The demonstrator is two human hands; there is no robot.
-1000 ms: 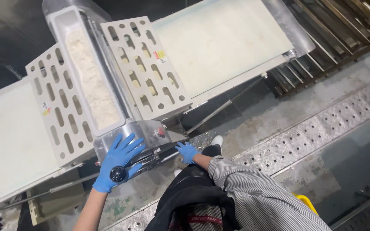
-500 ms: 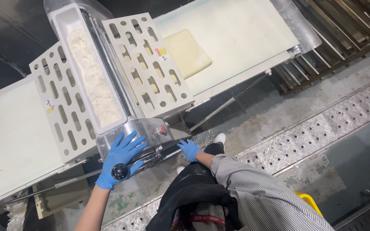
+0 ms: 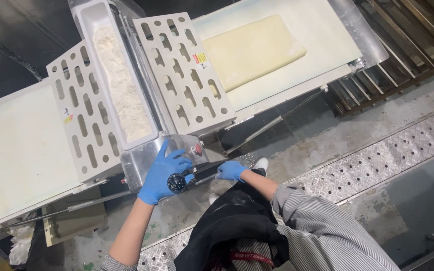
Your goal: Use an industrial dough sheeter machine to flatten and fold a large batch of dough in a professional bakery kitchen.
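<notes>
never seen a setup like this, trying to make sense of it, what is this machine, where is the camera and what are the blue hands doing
The camera sits on the person's head and looks straight down, so you see their own arms and dark apron from above. Both hands wear blue gloves. The machine has a flat white belt on each side and slotted guards in the middle. Between the guards is a trough of white flour. A pale rectangular sheet of dough lies on the far belt. The left hand rests on the metal front panel, beside a black knob. The right hand grips a thin metal lever below the panel.
</notes>
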